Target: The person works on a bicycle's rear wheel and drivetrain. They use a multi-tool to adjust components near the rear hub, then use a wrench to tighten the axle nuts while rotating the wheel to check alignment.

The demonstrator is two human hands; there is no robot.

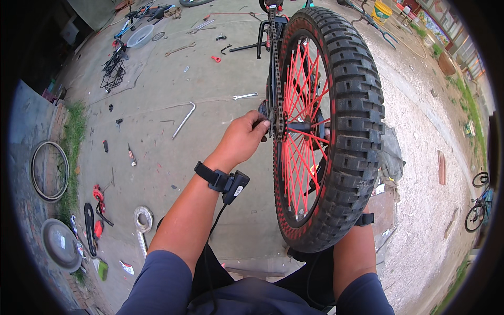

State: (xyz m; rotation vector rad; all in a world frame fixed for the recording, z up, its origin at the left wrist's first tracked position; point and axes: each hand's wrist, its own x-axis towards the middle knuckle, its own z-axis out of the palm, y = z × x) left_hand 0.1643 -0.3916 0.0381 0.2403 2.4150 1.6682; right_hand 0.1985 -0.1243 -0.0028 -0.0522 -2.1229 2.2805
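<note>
A bicycle wheel (356, 113) with a thick, knobby black tyre and red spokes (301, 173) stands upright in front of me, fitted in a black frame. A chain (273, 58) runs down its left side to a sprocket (281, 126) at the hub (300, 126). My left hand (243, 137) is closed at the left end of the axle, thumb against fingers; what they pinch there is hidden. Behind the wheel, on its right side, my right hand (327, 131) shows only as a bit of finger near the hub. Its grip cannot be seen.
On the concrete lie a bent metal bar (184, 121), a small spanner (245, 96), a larger spanner (180, 50) and a screwdriver (132, 155). A clear basin (140, 37) and bike parts are far left. A grey basin (61, 244) leans near left; a yellow bucket (381, 12) stands far right.
</note>
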